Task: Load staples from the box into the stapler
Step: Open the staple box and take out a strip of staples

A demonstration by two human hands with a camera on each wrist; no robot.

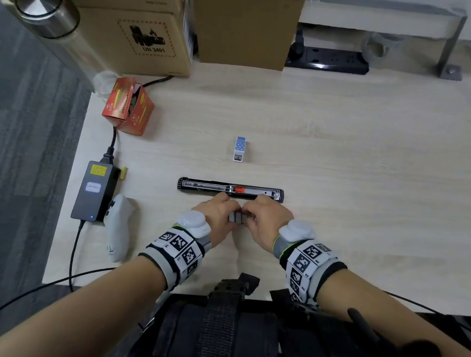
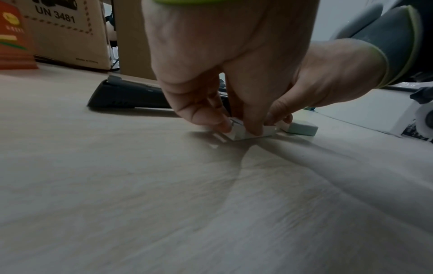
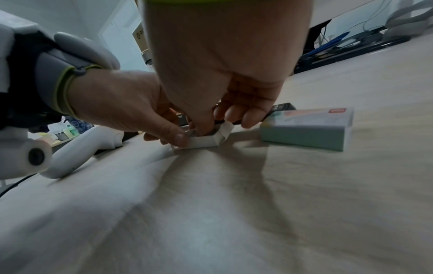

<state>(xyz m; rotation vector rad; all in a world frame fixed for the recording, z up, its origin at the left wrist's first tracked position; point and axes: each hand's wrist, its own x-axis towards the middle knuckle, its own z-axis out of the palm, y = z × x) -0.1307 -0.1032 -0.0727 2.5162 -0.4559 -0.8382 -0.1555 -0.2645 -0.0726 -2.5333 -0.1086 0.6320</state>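
The black stapler [image 1: 230, 190] lies opened flat across the desk, its metal channel facing up. Just in front of it both hands meet over the small white staple tray [image 3: 203, 141], with grey staples [image 1: 236, 217] showing between them. My left hand [image 1: 233, 210] pinches the tray's left end [image 2: 243, 132]. My right hand [image 1: 249, 213] has its thumb dipped into the tray's open top, its fingers [image 3: 234, 113] curled over the far wall. The box's empty sleeve [image 1: 239, 149] lies beyond the stapler and shows beside the tray [image 3: 306, 128].
A power adapter [image 1: 93, 191] and a white controller [image 1: 117, 227] lie at the left edge of the desk [image 1: 344, 159]. A red carton [image 1: 128, 106], cardboard boxes [image 1: 145, 28], a steel flask [image 1: 48, 11] and a power strip [image 1: 327, 59] line the back.
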